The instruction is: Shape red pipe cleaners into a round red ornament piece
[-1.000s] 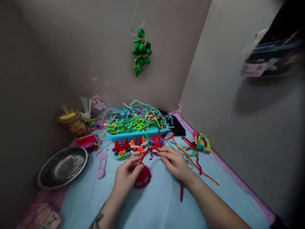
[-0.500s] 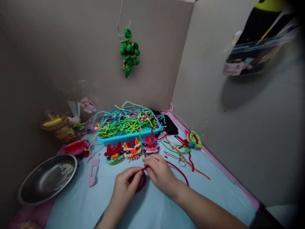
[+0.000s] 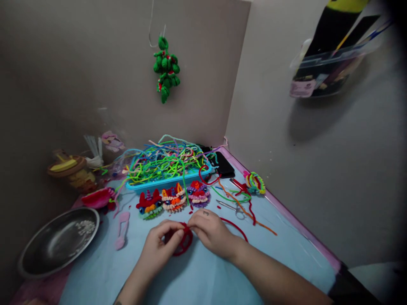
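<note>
Between my hands is a red loop of fuzzy yarn (image 3: 185,244), bent into a ring. My left hand (image 3: 163,242) pinches its upper left part between thumb and fingers. Close beside it, my right hand (image 3: 212,233) has its fingertips pressed together on the red yarn near the top of the ring; its grip is partly hidden. A red strand (image 3: 237,225) runs out behind my right wrist over the blue table cover (image 3: 203,279). Just beyond my hands sit three crocheted faces: a red-topped one (image 3: 150,205), an orange one (image 3: 174,198) and a purple one (image 3: 199,195).
A blue tray (image 3: 168,184) piled with coloured strands stands at the back. Scissors (image 3: 230,206) and loose strands lie right, near a black phone (image 3: 224,164). A metal bowl (image 3: 59,243) and pink clip-shaped piece (image 3: 122,231) lie left. A green crocheted bunch (image 3: 166,70) hangs above.
My hands have shifted slightly and the red ring now shows more openly between them. The fingertips have moved a little along the yarn. The whole view has swung slightly.
</note>
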